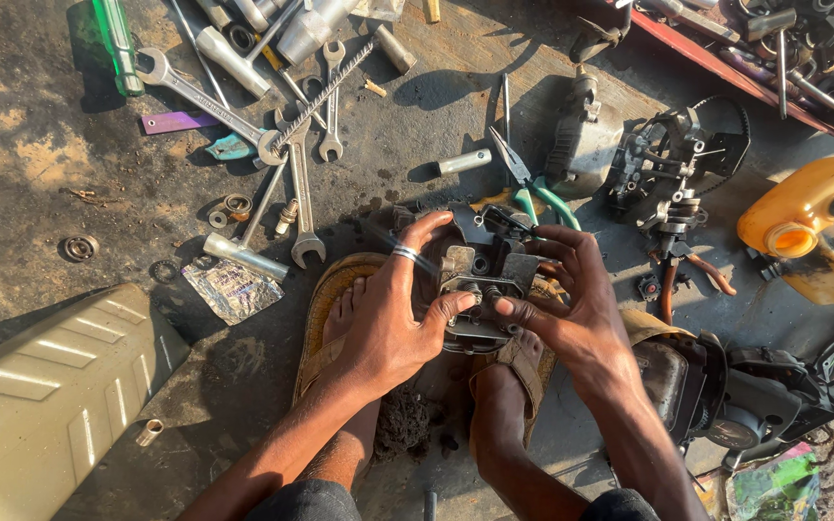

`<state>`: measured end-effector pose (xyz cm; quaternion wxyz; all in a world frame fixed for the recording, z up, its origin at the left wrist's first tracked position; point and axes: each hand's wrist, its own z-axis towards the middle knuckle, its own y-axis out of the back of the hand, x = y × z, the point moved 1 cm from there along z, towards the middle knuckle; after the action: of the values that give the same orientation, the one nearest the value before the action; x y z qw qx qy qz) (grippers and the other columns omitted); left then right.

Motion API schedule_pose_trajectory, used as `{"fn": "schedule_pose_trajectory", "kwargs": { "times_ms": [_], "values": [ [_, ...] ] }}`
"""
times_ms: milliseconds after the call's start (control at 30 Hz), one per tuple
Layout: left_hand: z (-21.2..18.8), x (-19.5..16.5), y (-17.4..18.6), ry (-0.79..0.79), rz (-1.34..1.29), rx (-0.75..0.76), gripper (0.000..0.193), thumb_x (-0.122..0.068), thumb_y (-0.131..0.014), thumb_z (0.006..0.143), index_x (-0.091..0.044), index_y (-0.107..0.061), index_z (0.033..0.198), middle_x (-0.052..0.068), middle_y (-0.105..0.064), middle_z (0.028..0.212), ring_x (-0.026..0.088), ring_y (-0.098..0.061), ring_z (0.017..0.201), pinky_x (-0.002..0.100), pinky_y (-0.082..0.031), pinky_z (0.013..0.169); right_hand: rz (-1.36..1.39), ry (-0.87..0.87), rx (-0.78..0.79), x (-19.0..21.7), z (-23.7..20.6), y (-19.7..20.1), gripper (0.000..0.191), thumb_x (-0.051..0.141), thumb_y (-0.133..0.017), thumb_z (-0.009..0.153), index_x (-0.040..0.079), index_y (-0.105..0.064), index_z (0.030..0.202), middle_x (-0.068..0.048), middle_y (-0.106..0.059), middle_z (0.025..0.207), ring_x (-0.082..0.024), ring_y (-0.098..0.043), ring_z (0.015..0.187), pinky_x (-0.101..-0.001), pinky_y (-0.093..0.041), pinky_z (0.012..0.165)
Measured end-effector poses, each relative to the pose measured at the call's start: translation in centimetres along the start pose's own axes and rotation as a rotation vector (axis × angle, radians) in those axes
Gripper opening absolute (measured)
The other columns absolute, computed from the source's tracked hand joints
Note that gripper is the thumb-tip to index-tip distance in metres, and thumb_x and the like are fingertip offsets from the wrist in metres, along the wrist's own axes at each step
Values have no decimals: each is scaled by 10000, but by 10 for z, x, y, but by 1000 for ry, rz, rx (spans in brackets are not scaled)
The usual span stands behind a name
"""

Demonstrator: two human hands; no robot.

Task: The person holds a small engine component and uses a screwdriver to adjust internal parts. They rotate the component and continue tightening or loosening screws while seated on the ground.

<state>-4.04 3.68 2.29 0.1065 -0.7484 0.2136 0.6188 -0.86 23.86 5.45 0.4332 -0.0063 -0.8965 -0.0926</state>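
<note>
Head view, 1 item in hand: small engine part (475, 289), dark metal, braced between sandalled feet on oily ground. Left hand (388, 314) clasps its near side w/ thumb on top; right hand (571, 309) pinches its right edge. Risk: greasy fingers could slip (part may drop onto toes). Part's underside hidden by hands; spanners (301, 193) and pliers (533, 188) lie near.

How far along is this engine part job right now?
Done, it seems: stripping, since spanners, pliers and another engine assembly lie spread on the oily ground.

In hand: the left hand and right hand both grip a small metal engine part, braced between sandalled feet, thumbs pressing its front.

Left: loose washers and the motor housing lie unattached; how much remains is unclear.
</note>
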Motion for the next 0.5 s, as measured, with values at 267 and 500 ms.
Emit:
{"fn": "schedule_pose_trajectory", "kwargs": {
  "times_ms": [267,500],
  "values": [
    [-4,-6,3,-186,249,-77,226,-202,-771,906,-132,-723,1115,173,-534,1425,374,-543,1353,471,-491,1041,-188,-27,77,1,4,13,743,213,-887,659,111,-563,1320,-132,-639,1359,-272,-668,1236,-455,-543,993],
    [-12,-14,10,-266,440,-36,242,-158,-788,878,-81,-780,1107,103,-597,1264,282,-625,1109,447,-527,877,-473,358,32,0,-13,14,321,154,-820,803,108,-741,1111,-110,-610,1402,-231,-643,1262,-401,-591,1009]
  ]
}}
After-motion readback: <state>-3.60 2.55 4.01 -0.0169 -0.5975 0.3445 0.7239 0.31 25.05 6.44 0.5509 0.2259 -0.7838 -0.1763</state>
